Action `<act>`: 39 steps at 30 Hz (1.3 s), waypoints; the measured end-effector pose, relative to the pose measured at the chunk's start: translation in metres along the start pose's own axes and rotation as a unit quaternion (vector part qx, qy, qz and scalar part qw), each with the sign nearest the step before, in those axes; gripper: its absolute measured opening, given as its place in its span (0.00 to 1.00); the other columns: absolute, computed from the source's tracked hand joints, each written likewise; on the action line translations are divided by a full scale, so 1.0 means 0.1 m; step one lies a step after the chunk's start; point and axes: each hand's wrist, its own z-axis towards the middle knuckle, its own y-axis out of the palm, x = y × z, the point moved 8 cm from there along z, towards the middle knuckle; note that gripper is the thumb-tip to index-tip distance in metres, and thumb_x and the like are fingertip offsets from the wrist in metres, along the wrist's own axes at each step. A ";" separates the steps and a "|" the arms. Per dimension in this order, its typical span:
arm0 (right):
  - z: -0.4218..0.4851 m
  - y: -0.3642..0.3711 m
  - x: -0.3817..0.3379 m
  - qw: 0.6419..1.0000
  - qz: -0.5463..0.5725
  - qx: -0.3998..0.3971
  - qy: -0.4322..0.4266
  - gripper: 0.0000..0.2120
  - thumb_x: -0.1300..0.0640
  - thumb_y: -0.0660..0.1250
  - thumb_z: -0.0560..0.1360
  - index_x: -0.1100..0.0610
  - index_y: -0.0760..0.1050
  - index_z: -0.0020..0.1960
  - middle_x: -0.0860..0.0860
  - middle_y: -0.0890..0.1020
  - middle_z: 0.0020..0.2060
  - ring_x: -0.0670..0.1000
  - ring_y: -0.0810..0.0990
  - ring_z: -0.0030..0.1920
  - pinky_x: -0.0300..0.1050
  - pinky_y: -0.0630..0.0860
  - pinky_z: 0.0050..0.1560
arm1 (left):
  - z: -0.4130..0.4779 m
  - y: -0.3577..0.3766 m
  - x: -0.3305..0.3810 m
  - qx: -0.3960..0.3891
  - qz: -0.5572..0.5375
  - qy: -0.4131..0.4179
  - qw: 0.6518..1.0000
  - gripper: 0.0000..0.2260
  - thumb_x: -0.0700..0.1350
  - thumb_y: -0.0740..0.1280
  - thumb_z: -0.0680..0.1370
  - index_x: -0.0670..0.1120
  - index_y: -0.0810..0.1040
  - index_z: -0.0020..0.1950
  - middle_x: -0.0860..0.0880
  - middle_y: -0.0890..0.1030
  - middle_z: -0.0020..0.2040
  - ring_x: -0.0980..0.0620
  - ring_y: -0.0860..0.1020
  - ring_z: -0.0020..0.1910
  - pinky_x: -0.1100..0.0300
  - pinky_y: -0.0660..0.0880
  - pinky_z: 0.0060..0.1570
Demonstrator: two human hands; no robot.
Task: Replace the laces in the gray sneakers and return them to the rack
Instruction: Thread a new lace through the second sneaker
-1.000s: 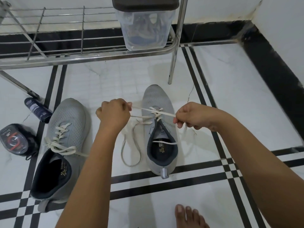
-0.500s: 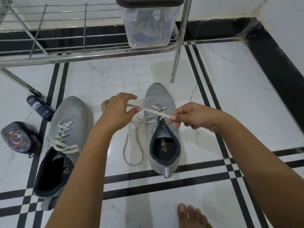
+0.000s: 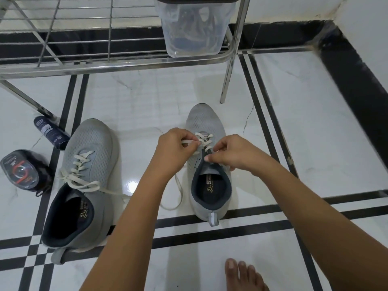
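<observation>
Two gray sneakers stand on the white tiled floor, toes pointing away from me. The left sneaker (image 3: pixel 84 181) is laced with a cream lace tied loosely. The right sneaker (image 3: pixel 210 175) has a cream lace (image 3: pixel 202 139) crossed through its front eyelets. My left hand (image 3: pixel 175 148) pinches one lace end just left of the eyelets. My right hand (image 3: pixel 228 153) is curled at the shoe's collar, fingers pinched at the upper eyelets; the lace there is mostly hidden. A slack loop of lace (image 3: pixel 178 194) trails on the floor left of this shoe.
A steel wire shoe rack (image 3: pixel 117 61) stands at the back with a clear plastic box (image 3: pixel 195 28) on it; one rack leg (image 3: pixel 226 80) comes down just beyond the right sneaker. A dark tube (image 3: pixel 51 132) and a dark round pack (image 3: pixel 20 169) lie far left. A bare foot (image 3: pixel 243 276) shows at the bottom.
Both hands have come down and closer together onto the right sneaker's eyelets. The lace stretched between them is now short and near the shoe.
</observation>
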 end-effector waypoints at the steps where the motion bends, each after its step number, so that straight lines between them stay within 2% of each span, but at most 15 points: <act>1: 0.00 0.01 0.00 1.000 -0.007 0.010 0.002 0.20 0.51 0.73 0.70 0.65 0.77 0.54 0.59 0.82 0.47 0.55 0.80 0.44 0.51 0.79 0.46 | -0.02 0.05 -0.01 -0.002 -0.004 -0.008 1.000 0.04 0.45 0.70 0.74 0.45 0.82 0.46 0.52 0.80 0.44 0.59 0.76 0.40 0.75 0.68 0.37; 4: 0.02 0.01 0.01 1.000 -0.007 0.015 -0.013 0.15 0.56 0.70 0.71 0.66 0.79 0.50 0.63 0.82 0.47 0.60 0.81 0.49 0.56 0.78 0.51 | -0.07 0.17 -0.02 -0.009 -0.019 -0.032 0.999 0.05 0.45 0.71 0.73 0.46 0.83 0.47 0.51 0.81 0.45 0.58 0.76 0.42 0.76 0.69 0.38; 8: 0.05 -0.02 0.07 0.999 0.024 0.031 -0.012 0.12 0.60 0.66 0.72 0.70 0.79 0.47 0.67 0.81 0.42 0.57 0.77 0.38 0.59 0.78 0.49 | -0.10 0.31 0.02 -0.013 0.009 -0.038 0.999 0.07 0.45 0.69 0.74 0.44 0.83 0.48 0.48 0.82 0.50 0.51 0.79 0.50 0.64 0.71 0.51; 11: 0.06 -0.04 0.19 0.993 0.108 0.032 0.018 0.11 0.64 0.61 0.74 0.71 0.78 0.46 0.61 0.78 0.35 0.53 0.76 0.37 0.54 0.79 0.46 | -0.15 0.39 0.06 -0.004 0.040 -0.031 0.999 0.08 0.45 0.67 0.76 0.43 0.81 0.50 0.47 0.81 0.52 0.50 0.78 0.52 0.71 0.59 0.43; 13: 0.06 -0.03 0.23 0.988 0.152 0.023 0.032 0.09 0.64 0.61 0.76 0.66 0.79 0.44 0.57 0.79 0.35 0.52 0.77 0.37 0.48 0.79 0.43 | -0.18 0.43 0.06 0.009 0.059 -0.033 0.998 0.09 0.46 0.66 0.77 0.43 0.81 0.51 0.47 0.81 0.53 0.49 0.78 0.52 0.72 0.55 0.44; 14: 0.07 -0.03 0.24 0.986 0.162 0.020 0.032 0.09 0.64 0.61 0.76 0.64 0.79 0.43 0.56 0.79 0.35 0.52 0.78 0.38 0.48 0.79 0.44 | -0.19 0.45 0.06 0.016 0.061 -0.037 0.997 0.09 0.46 0.65 0.77 0.43 0.80 0.52 0.46 0.80 0.53 0.49 0.77 0.52 0.71 0.58 0.46; 16: 0.08 -0.02 0.27 0.984 0.176 0.017 0.035 0.10 0.64 0.60 0.76 0.67 0.79 0.46 0.56 0.79 0.36 0.52 0.78 0.38 0.49 0.80 0.47 | -0.20 0.49 0.04 0.019 0.071 -0.043 0.996 0.10 0.47 0.64 0.77 0.43 0.80 0.53 0.45 0.78 0.55 0.47 0.77 0.53 0.61 0.69 0.52; 18: 0.09 -0.02 0.29 0.982 0.184 0.016 0.038 0.11 0.64 0.60 0.76 0.69 0.78 0.50 0.58 0.80 0.37 0.52 0.79 0.39 0.49 0.80 0.48 | -0.20 0.52 0.04 0.013 0.080 -0.047 0.996 0.10 0.47 0.63 0.78 0.43 0.79 0.54 0.44 0.77 0.56 0.46 0.76 0.53 0.54 0.72 0.52; 23: 0.09 -0.01 0.30 0.977 0.209 0.008 0.038 0.11 0.65 0.59 0.77 0.70 0.78 0.52 0.58 0.80 0.39 0.52 0.79 0.39 0.45 0.80 0.43 | -0.17 0.56 0.09 0.001 0.126 -0.035 0.991 0.11 0.47 0.61 0.79 0.41 0.78 0.54 0.43 0.75 0.55 0.46 0.75 0.52 0.56 0.70 0.48; 27: 0.10 0.00 0.32 0.974 0.222 0.005 0.042 0.11 0.64 0.60 0.76 0.70 0.78 0.51 0.58 0.80 0.39 0.52 0.78 0.38 0.42 0.79 0.39 | -0.14 0.59 0.03 0.002 0.084 -0.039 0.996 0.10 0.46 0.62 0.79 0.42 0.79 0.55 0.44 0.75 0.55 0.46 0.75 0.52 0.55 0.71 0.50; 31: 0.11 0.04 0.42 0.933 0.353 -0.001 0.071 0.06 0.62 0.64 0.77 0.65 0.77 0.46 0.59 0.80 0.39 0.55 0.78 0.38 0.50 0.78 0.46 | -0.15 0.61 -0.04 0.014 0.074 -0.065 0.995 0.10 0.48 0.63 0.79 0.49 0.80 0.56 0.49 0.75 0.56 0.48 0.67 0.60 0.57 0.59 0.54; 33: 0.11 0.06 0.46 0.932 0.356 0.028 0.064 0.05 0.66 0.64 0.76 0.63 0.77 0.43 0.59 0.79 0.37 0.54 0.77 0.36 0.48 0.77 0.42 | -0.16 0.59 -0.06 0.019 0.083 -0.074 0.994 0.10 0.50 0.64 0.78 0.52 0.80 0.56 0.51 0.72 0.57 0.50 0.64 0.60 0.60 0.53 0.51; 36: 0.11 0.05 0.44 0.935 0.344 0.062 0.053 0.07 0.66 0.63 0.76 0.61 0.75 0.40 0.57 0.78 0.36 0.52 0.76 0.36 0.43 0.75 0.39 | -0.17 0.50 -0.08 0.042 0.099 -0.058 0.993 0.11 0.51 0.67 0.75 0.53 0.79 0.57 0.50 0.69 0.58 0.49 0.63 0.62 0.58 0.55 0.54; 38: 0.11 -0.10 0.47 0.891 0.437 0.110 0.058 0.10 0.65 0.58 0.78 0.61 0.71 0.39 0.56 0.78 0.37 0.52 0.77 0.37 0.43 0.76 0.41 | -0.20 0.37 -0.11 0.096 0.091 -0.054 0.990 0.14 0.51 0.70 0.73 0.52 0.76 0.58 0.50 0.69 0.58 0.50 0.64 0.61 0.58 0.56 0.54; 39: 0.09 -0.22 0.52 0.836 0.527 0.140 0.059 0.12 0.65 0.55 0.79 0.60 0.68 0.38 0.56 0.77 0.36 0.52 0.78 0.36 0.46 0.77 0.44 | -0.22 0.32 -0.14 0.124 0.078 -0.057 0.988 0.15 0.50 0.71 0.73 0.50 0.75 0.57 0.49 0.69 0.57 0.50 0.65 0.59 0.59 0.56 0.53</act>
